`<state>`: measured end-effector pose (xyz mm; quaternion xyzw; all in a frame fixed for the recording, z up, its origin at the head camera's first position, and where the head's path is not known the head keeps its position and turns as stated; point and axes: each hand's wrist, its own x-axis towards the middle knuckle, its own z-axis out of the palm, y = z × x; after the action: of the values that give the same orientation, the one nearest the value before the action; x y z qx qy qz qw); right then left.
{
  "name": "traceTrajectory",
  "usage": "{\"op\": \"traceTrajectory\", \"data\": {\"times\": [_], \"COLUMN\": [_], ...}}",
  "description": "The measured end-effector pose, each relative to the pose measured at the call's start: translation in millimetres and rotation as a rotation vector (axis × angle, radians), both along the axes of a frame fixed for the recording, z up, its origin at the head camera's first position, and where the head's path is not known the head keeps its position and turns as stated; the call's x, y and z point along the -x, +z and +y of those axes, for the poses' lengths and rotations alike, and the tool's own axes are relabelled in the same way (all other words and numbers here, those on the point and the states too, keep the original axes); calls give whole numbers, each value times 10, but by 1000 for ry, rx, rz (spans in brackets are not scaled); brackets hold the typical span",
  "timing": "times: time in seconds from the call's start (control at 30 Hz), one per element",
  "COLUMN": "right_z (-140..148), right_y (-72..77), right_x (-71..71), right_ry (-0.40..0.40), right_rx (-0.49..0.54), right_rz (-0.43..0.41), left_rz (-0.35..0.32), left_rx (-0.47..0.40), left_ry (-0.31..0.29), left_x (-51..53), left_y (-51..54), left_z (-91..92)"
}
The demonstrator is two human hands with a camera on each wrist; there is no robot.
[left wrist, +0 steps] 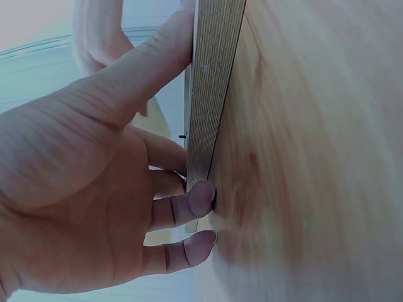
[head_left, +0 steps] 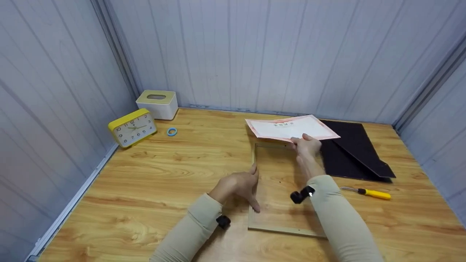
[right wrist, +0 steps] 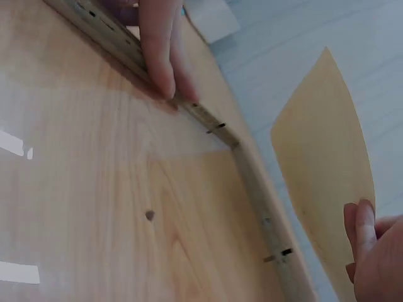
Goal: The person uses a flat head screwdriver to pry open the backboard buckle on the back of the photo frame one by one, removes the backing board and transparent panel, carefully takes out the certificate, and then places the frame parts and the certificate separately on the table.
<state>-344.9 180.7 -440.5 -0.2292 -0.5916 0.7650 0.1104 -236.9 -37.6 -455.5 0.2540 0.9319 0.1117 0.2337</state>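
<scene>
A picture frame [head_left: 252,189] with a thin wood-grain rim and a clear pane lies on the table. My left hand [head_left: 242,183] grips its left rail, thumb and some fingers over the rim, the other fingertips along its outer side in the left wrist view. My right hand [head_left: 307,147] pinches the near edge of a certificate [head_left: 296,127], a white sheet with a pink border, and holds it raised over the frame's far end. Its plain yellowish back [right wrist: 327,145] shows in the right wrist view.
A black backing board [head_left: 349,134] with a flap lies to the right. Nearer me is a yellow-handled screwdriver-like tool [head_left: 376,194]. At the left stand a yellow alarm clock [head_left: 134,129] and a tissue box [head_left: 160,107], near a blue ring [head_left: 172,131]. Walls enclose the table's back and sides.
</scene>
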Motion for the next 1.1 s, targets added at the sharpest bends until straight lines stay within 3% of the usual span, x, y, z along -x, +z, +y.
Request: {"op": "traceTrajectory", "data": {"times": [0.27, 0.43, 0.63, 0.87, 1.1], "right_z": [-165, -201, -108, -2, 41], "right_y": [-81, -49, -15, -21, -13], "right_x": [256, 323, 354, 439, 475], "right_ry": [-19, 159, 335, 462, 519], "right_rx": [5, 30, -186, -334, -379], "right_rz": [-60, -144, -242, -322, -356], "left_rz": [-7, 6, 0, 17, 10], "left_rx": [-4, 0, -3, 24, 8], "left_ry": [5, -7, -7, -14, -13], "left_x": [-11, -3, 4, 5, 1], "left_y": [38, 54, 49, 41, 29], "left_z": [36, 48, 54, 24, -1]}}
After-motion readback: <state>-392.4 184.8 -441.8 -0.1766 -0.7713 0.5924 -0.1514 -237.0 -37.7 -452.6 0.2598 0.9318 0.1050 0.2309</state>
